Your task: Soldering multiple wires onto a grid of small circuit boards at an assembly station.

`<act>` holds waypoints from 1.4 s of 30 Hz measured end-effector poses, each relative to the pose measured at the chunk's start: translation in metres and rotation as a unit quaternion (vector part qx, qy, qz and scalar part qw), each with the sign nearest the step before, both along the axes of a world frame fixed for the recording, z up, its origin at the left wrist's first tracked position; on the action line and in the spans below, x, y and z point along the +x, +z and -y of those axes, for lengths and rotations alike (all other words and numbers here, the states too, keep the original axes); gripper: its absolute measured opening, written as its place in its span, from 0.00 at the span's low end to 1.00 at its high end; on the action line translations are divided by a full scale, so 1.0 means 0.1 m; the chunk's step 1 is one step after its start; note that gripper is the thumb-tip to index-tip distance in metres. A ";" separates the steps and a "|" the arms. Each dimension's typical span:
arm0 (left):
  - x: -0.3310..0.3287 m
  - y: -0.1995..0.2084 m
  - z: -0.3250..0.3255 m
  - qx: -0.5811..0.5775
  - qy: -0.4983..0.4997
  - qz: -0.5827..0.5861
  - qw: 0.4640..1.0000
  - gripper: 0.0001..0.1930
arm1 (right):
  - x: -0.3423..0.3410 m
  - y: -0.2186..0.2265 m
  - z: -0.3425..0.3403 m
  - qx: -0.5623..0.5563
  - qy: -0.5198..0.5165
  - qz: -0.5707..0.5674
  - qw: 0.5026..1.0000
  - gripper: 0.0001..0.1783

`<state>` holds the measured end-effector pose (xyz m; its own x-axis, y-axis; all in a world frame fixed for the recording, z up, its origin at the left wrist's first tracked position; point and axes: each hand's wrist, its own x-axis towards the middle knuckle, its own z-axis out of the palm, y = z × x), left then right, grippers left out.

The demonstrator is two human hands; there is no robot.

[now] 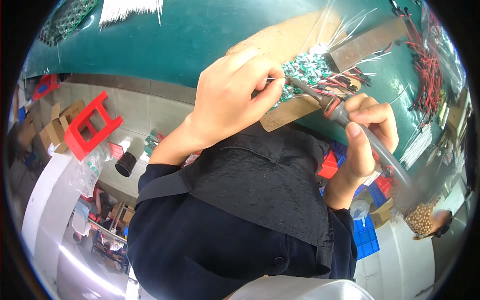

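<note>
A small green circuit board [300, 70] lies among a heap of similar boards on a worn brown wooden slab [280, 40] atop the green bench [190, 35]. The left hand [235, 95] has its grip pinched on what seems a thin silvery wire [274, 78]. The right hand [367, 132] has its grip clenched around a grey-handled soldering iron [340, 112], tip at the board. Red and black wire bundles [425, 60] lie well to the right.
</note>
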<state>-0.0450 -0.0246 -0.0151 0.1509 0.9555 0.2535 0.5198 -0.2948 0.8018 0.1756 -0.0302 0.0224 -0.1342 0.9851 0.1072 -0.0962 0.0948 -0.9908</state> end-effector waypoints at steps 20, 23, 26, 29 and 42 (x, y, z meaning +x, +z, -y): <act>-0.07 0.31 -0.15 -0.023 -0.024 0.043 0.999 0.07 | 0.14 0.04 -0.14 0.001 0.030 -0.022 0.999 0.07; -0.09 0.30 -0.11 -0.108 -0.028 0.037 0.993 0.06 | 0.12 0.00 -0.18 -0.002 0.056 -0.013 0.998 0.07; -0.11 0.32 -0.13 -0.084 0.021 0.020 0.996 0.07 | 0.13 -0.01 -0.22 0.007 0.067 0.008 0.998 0.07; -0.02 0.29 -0.14 -0.097 0.069 0.119 0.986 0.07 | 0.20 0.00 -0.21 0.026 0.017 -0.032 0.999 0.07; 0.13 0.20 -0.23 -0.032 -0.022 -0.066 0.997 0.07 | 0.23 -0.02 -0.27 -0.026 0.042 -0.003 0.999 0.07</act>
